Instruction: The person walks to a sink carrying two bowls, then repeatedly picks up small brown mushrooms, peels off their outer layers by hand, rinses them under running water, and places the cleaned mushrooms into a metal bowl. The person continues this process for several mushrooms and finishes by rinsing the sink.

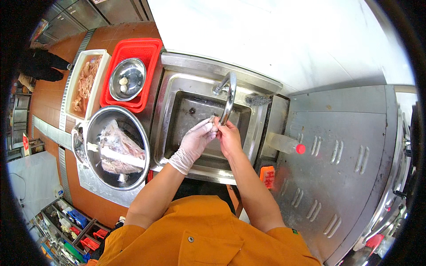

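Observation:
My left hand [195, 139], in a thin white glove, and my bare right hand [230, 139] meet over the steel sink [182, 108], just below the end of the curved faucet [231, 95]. The fingers of both are pinched together around something small and pale, mostly hidden by the fingertips; I cannot make out its kind. Whether water runs from the faucet does not show. In a small steel bowl [138, 71] left of the sink lie a few pale round pieces [123, 84].
A red basket [106, 88] holds the small bowl. Beside it stand a white tub [71, 95] of pinkish strips and a large steel bowl [145, 162] with meat and bone. Right of the sink are a scouring pad [258, 100], a red-capped bottle [284, 142] and an orange brush [267, 176].

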`<state>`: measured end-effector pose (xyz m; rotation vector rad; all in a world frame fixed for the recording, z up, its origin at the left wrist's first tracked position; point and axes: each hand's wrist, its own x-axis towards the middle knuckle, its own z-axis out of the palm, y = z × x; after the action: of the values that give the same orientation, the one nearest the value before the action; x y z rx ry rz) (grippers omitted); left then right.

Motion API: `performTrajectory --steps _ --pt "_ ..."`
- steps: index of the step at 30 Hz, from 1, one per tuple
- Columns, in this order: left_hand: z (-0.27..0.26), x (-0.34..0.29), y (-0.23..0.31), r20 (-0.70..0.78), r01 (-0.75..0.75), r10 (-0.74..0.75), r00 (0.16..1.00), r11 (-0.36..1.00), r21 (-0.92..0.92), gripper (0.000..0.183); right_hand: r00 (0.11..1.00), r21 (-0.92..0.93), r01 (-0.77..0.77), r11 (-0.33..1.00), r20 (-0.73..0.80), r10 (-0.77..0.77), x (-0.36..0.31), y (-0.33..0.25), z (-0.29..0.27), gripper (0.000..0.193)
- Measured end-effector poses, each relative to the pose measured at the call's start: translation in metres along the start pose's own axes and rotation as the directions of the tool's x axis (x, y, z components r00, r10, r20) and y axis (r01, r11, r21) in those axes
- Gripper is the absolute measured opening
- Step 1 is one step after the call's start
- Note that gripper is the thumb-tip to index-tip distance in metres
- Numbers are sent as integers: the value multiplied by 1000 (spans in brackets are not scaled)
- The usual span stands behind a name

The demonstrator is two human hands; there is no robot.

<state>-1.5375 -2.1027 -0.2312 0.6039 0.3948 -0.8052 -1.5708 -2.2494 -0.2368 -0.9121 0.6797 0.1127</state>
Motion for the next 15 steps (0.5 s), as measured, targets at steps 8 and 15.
performTrajectory --steps 8,15 --pt "3 -5 -1 -103 -63 76 992 990 124 33 1000 -82 -29 996 -13 28 -8 -6 5 28" --pt "-1 -16 22 -51 -63 90 995 919 388 36 990 -238 -97 966 77 118 -15 -17 6 30"
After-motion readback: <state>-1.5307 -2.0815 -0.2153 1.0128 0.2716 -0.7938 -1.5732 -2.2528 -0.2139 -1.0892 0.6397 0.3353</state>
